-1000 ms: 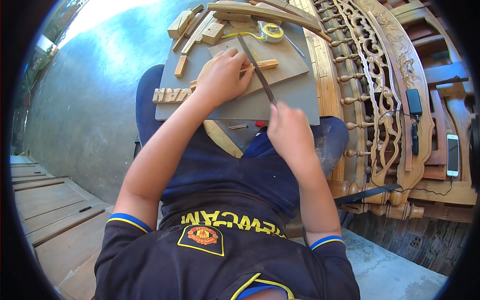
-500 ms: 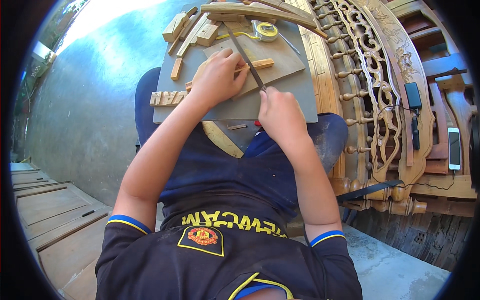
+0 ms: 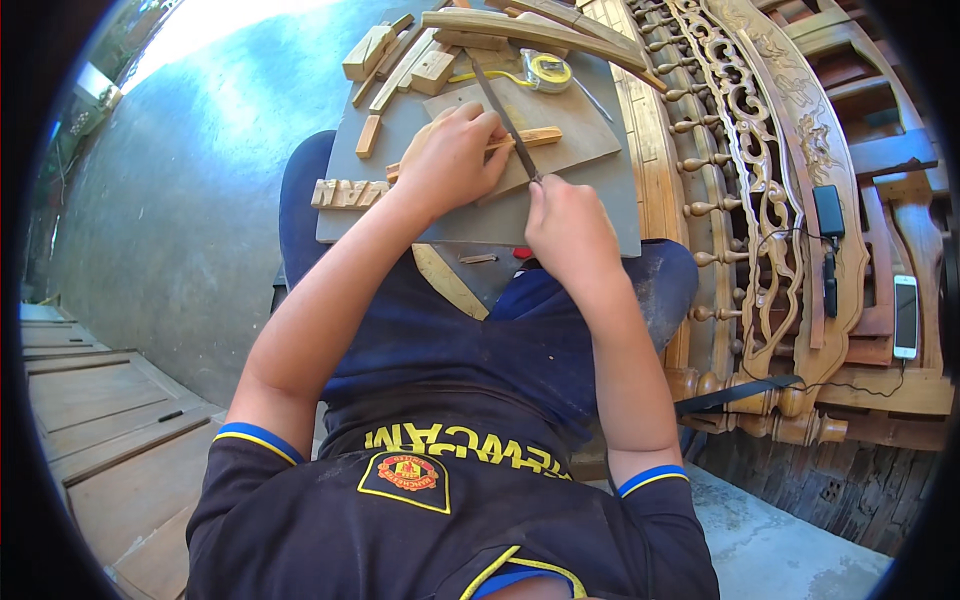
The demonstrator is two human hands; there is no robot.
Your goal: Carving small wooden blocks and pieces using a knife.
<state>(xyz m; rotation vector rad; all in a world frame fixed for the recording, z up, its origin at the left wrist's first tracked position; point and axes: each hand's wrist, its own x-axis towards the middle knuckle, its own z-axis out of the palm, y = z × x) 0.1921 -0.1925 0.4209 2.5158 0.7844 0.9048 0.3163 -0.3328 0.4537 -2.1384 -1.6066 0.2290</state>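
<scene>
Blocks point(image 3: 368, 53) on the board point(image 3: 475, 226), back left
The tape measure point(image 3: 548, 72) is right of them, the stick point(image 3: 542, 136) before it, the phone point(image 3: 905, 325) far right.

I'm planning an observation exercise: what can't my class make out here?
Head view: wooden strip, part hidden by left hand.
Head view: dark tool, grip end hidden by right hand.
Head view: dark tool, surface texture too small.
Head view: carved block, right end hidden behind left forearm.
</scene>
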